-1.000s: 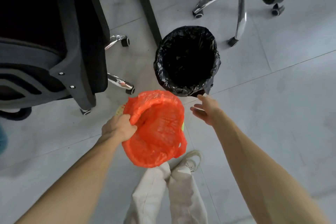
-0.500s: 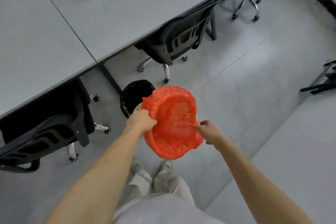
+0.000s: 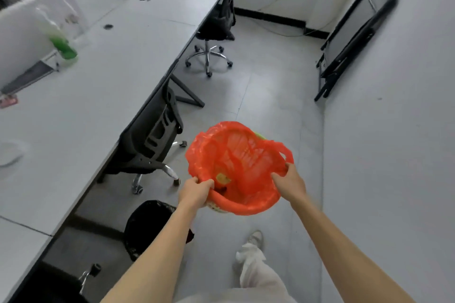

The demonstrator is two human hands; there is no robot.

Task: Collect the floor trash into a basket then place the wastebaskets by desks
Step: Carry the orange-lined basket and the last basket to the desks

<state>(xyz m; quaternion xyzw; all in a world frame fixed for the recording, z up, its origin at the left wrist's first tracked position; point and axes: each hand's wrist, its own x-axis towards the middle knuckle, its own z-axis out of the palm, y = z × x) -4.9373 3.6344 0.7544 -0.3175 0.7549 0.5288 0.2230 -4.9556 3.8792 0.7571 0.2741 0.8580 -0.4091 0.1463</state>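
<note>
Both hands hold a wastebasket (image 3: 248, 209) lined with an orange plastic bag, carried in the air above the floor (image 3: 270, 96), out from the bench's long front edge and tipped so its mouth faces the camera. The left hand (image 3: 195, 192) grips the near-left part of the rim, fingers curled over the bag's folded edge. The right hand (image 3: 290, 182) pinches the liner on the right side, just below one of the bag's loose handle loops. A sliver of the basket's pale green body shows at the far rim and under the left hand. Inside, near the bottom, lies a yellow scrap (image 3: 222, 177) with something dark beside it, too small to make out. A second wastebasket (image 3: 134, 241), lined in black, stands on the floor below the left forearm, right at the front edge of the long white bench (image 3: 103, 86). A black office chair (image 3: 150, 145) is pushed in against that same edge just past it, and another black chair (image 3: 218, 22) sits near the bench's far corner. On the bench top toward its back edge is a blurred clear bag with something green (image 3: 62, 47) in it. A folded table (image 3: 357, 32) leans on the right wall. One pale trouser leg (image 3: 253, 270) and a light shoe (image 3: 256, 238) show on the floor below the held basket.
</note>
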